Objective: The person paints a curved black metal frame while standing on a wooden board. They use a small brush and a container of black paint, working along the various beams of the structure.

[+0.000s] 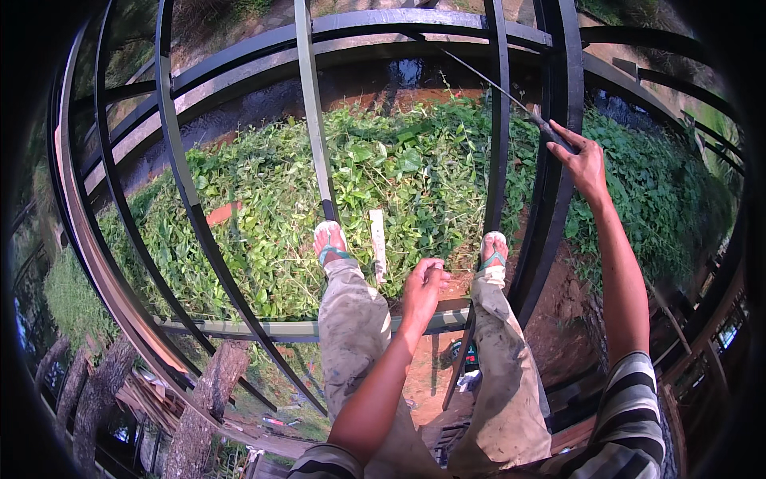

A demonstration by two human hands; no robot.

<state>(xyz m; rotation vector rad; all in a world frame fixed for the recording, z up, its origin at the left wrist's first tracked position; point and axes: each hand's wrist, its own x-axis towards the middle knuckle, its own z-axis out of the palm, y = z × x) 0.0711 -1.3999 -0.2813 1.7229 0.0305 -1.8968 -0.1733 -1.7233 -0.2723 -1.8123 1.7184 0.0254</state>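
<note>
My right hand (581,160) is closed around the thick grey grip of a thin rod (491,82), beside a broad black beam (556,184). The rod slants away to the upper left, and its far end reaches a dark metal crossbeam (399,22). What sits at its tip is too small to tell. My left hand (424,294) hangs between my knees with its fingers curled in; whether something small is inside is hidden. My sandalled feet (330,239) rest on narrow beams of the frame, partly black and partly grey-green.
Below the open frame lie leafy green plants (383,168), a pale strip (377,239) and an orange-brown flat piece (224,213). A grey-green crossbeam (279,330) runs behind my legs. Tree trunks (203,399) stand at the lower left. A dark container (463,351) sits on the ground underneath.
</note>
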